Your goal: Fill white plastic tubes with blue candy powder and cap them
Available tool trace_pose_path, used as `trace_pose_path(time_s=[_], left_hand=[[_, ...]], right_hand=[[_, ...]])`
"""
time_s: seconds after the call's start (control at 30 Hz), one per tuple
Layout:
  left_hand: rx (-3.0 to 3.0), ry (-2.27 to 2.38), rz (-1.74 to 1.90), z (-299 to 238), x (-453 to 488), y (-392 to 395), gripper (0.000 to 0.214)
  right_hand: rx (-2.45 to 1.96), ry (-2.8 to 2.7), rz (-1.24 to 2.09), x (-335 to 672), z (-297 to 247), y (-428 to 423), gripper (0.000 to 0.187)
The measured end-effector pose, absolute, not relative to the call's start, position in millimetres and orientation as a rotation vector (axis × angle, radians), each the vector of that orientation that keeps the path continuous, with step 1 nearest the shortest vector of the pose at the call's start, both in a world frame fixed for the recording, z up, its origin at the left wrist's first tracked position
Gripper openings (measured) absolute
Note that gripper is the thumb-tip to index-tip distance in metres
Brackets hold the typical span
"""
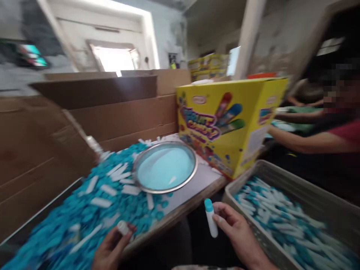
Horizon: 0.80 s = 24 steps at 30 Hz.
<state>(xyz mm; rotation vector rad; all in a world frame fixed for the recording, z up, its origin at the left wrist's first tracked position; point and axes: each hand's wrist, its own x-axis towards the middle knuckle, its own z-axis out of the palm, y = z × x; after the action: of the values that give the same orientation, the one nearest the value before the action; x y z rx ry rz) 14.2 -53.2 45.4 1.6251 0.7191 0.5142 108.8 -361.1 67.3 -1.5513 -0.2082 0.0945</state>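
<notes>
"What are those hands doing?"

"They're working apart. The right hand [237, 229] is pinching a capped tube [211, 223] between thumb and fingers, in front of the bin [317, 195]. The left hand [112, 242] is gripping a white tube [123, 227] near the table's edge, beside loose blue caps [67, 215]."

"So which step are we watching?"

"Capping, I'm guessing: the right one is wearing its blue top. I can't tell whether the left one is lacking a cap."

"And the next move?"

"Probably it's calling for a loosened right pinch over the bin, where more tubes are lying, with the left grip staying firm."

"What's around them?"

"A round tray [161, 191] is sitting on the table [194, 200], a yellow box [244, 116] is standing behind, and a co-worker's arm [306, 141] is reaching in beyond."
</notes>
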Motion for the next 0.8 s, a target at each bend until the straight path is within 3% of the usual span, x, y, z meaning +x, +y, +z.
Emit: trace_pose_path(time_s=[0.13,0.3,0.57,0.8], left_hand=[[1.449,0.72,0.521,51,-5,-53,0.045],[1.364,0.716,0.554,54,-23,-57,0.039],[1.402,0.619,0.438,35,-17,-66,0.024],[1.436,0.485,0.341,30,9,-74,0.019]], right_hand=[[-1.65,-0.57,0.338,119,54,-291,0.019],[-1.751,-0.817,0.322,138,31,-228,0.022],[-1.754,-0.685,0.366,158,2,-215,0.034],[-1.709,-0.795,0.317,149,7,-184,0.03]])
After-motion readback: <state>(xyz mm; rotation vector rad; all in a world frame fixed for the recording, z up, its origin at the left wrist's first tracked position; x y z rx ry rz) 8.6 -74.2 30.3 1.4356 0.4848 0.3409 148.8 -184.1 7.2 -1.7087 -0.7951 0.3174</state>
